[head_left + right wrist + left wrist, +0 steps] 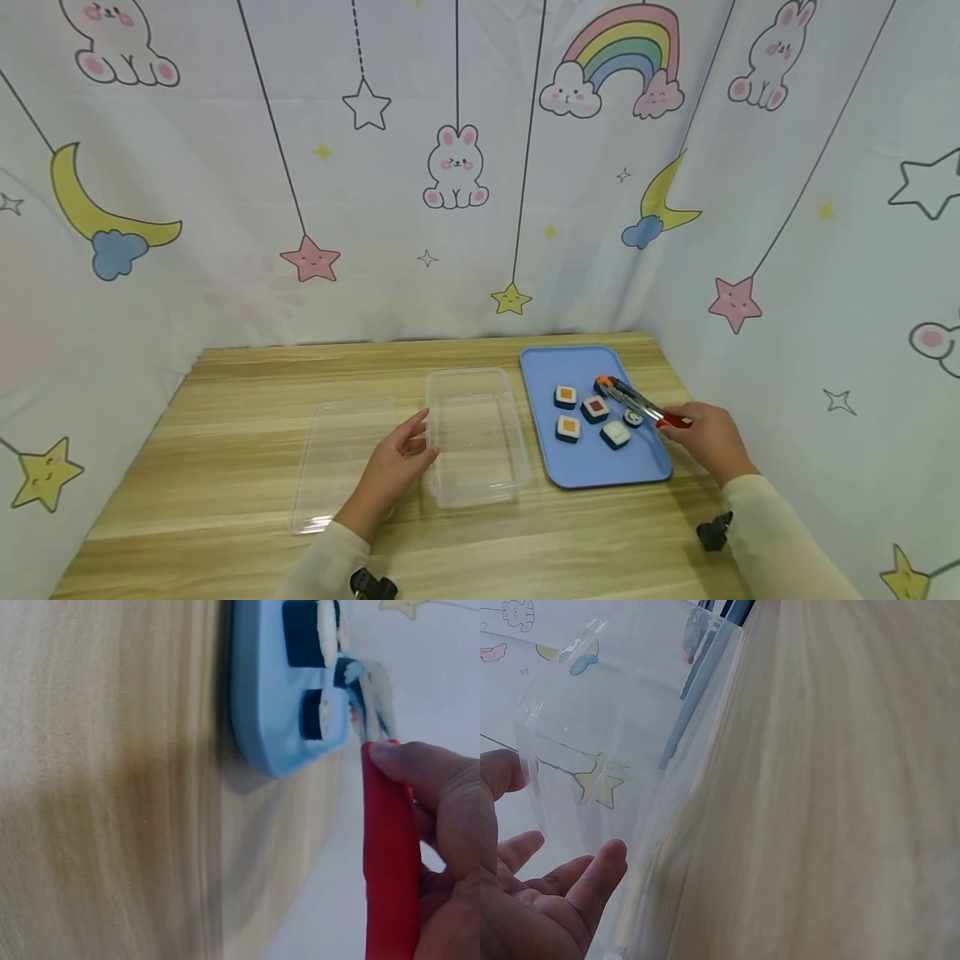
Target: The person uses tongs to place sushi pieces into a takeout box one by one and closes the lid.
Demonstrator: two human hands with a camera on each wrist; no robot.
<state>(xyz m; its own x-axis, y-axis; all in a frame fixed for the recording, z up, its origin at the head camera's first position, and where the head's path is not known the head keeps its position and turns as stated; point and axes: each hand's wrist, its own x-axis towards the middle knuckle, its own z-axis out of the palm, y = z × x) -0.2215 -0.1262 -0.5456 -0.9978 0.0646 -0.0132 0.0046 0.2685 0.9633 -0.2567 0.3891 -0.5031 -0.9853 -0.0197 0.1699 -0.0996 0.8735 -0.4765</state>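
On the blue tray [551,450] lie several sushi pieces, among them a red-centred one [596,408] and a white-topped one [616,434]. My right hand [708,437] grips the red handle of the tongs [648,407], whose tips are at an orange-topped piece [602,382] at the tray's far right; whether they pinch it cannot be told. The red handle [391,855] also shows in the right wrist view. My left hand [393,467] touches the left side of a clear plastic box [472,496], fingers loosely bent, thumb and fingers apart beside its wall [577,750].
A clear lid [330,467] lies flat on the wooden table [225,450], left of the box and partly behind my left forearm. A patterned curtain [375,208] stands behind the table and along both sides.
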